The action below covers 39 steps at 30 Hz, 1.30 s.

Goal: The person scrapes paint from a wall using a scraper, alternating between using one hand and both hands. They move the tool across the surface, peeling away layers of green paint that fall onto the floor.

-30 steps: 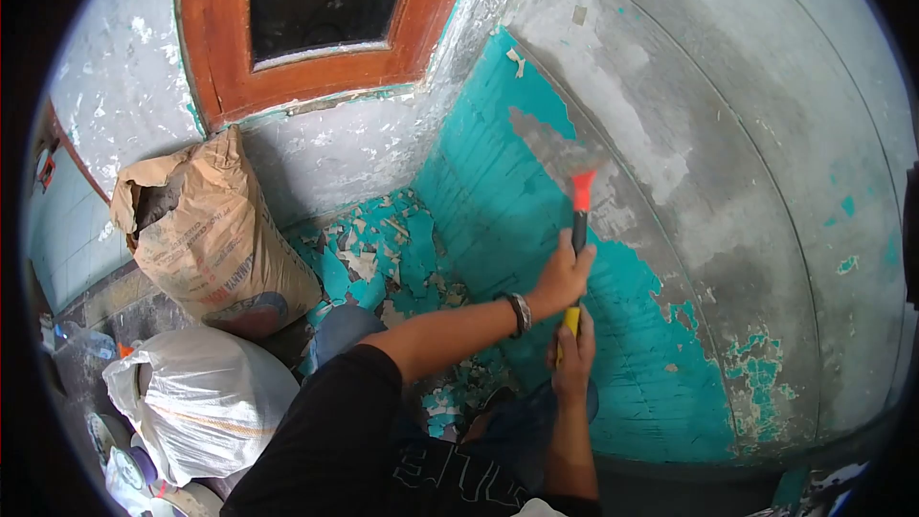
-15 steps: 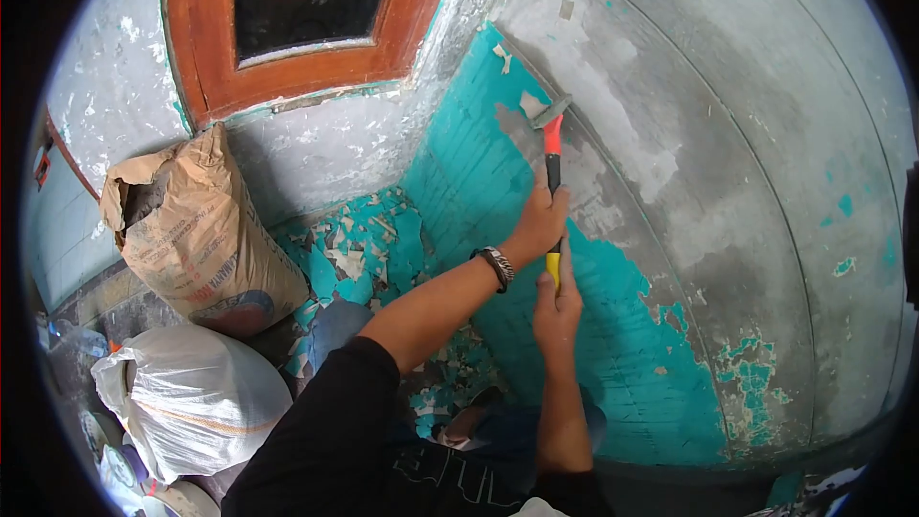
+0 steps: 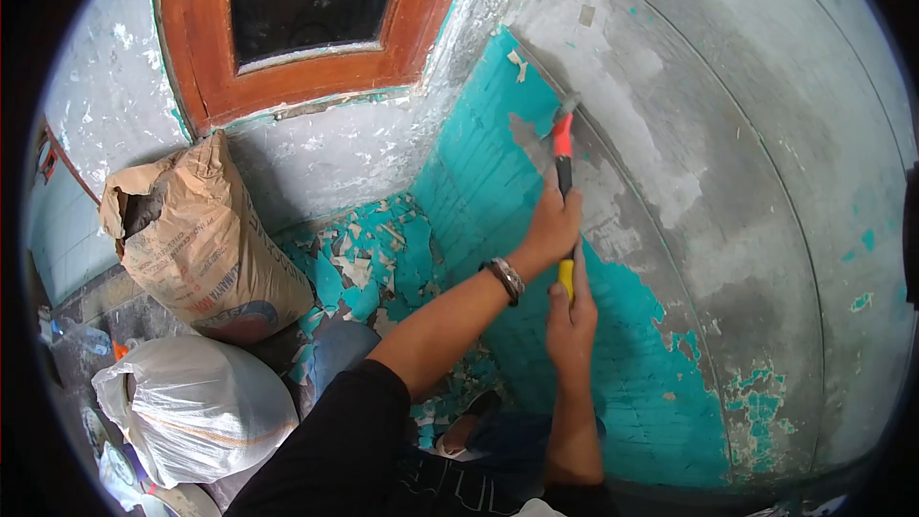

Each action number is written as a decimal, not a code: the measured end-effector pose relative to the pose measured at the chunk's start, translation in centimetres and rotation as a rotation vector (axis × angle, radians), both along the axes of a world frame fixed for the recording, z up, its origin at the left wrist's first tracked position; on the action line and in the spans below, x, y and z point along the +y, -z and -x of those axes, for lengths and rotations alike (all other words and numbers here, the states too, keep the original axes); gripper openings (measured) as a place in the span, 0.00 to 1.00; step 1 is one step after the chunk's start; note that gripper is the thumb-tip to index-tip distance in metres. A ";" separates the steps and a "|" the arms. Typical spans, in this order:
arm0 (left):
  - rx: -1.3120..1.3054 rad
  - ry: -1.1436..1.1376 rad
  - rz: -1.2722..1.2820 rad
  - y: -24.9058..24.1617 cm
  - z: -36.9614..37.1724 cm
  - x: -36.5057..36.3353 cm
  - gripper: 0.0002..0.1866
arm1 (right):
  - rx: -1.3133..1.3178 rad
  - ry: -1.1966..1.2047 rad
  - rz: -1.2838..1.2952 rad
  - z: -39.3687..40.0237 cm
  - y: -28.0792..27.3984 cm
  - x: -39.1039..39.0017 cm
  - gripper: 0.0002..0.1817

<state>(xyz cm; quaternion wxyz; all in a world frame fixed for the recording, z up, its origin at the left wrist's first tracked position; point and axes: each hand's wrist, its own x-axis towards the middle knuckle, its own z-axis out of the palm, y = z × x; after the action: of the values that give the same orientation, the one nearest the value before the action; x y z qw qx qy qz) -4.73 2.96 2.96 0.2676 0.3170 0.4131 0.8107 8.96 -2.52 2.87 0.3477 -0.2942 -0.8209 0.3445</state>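
Both my hands grip a long-handled paint scraper (image 3: 565, 172) with a red, black and yellow handle. My left hand (image 3: 552, 223), with a bracelet on its wrist, is wrapped round the black middle of the handle. Lower down, my right hand (image 3: 571, 318) closes round the yellow end. The scraper's blade is blurred and lies at the upper edge of the teal paint (image 3: 488, 124), against the bare grey wall (image 3: 737, 182). A pale curl of paint (image 3: 518, 65) hangs near the top of the teal area.
Peeled paint flakes (image 3: 369, 258) cover the floor in the corner. To the left stand an open brown paper sack (image 3: 215, 249) and a white plastic sack (image 3: 206, 412). A wooden-framed window (image 3: 306, 72) is set in the adjoining wall. A plastic bottle (image 3: 91, 338) lies at far left.
The scraper and both hands have shifted slightly right and down in view. Its blade, broad side visible before, now looks narrower and blurred. The pale piece beside the blade no longer shows.
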 end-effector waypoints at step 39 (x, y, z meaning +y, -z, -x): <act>0.194 0.216 0.297 2.8 0.0 -13.2 0.36 | 0.435 -0.195 0.683 6.8 1.7 -0.9 0.30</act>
<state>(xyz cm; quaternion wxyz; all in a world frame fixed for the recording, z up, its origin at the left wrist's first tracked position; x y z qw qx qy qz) -4.71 -10.29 0.19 0.3557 0.3929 0.5157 0.6732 2.16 -3.40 1.22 0.3611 -0.2340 -0.5908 0.6825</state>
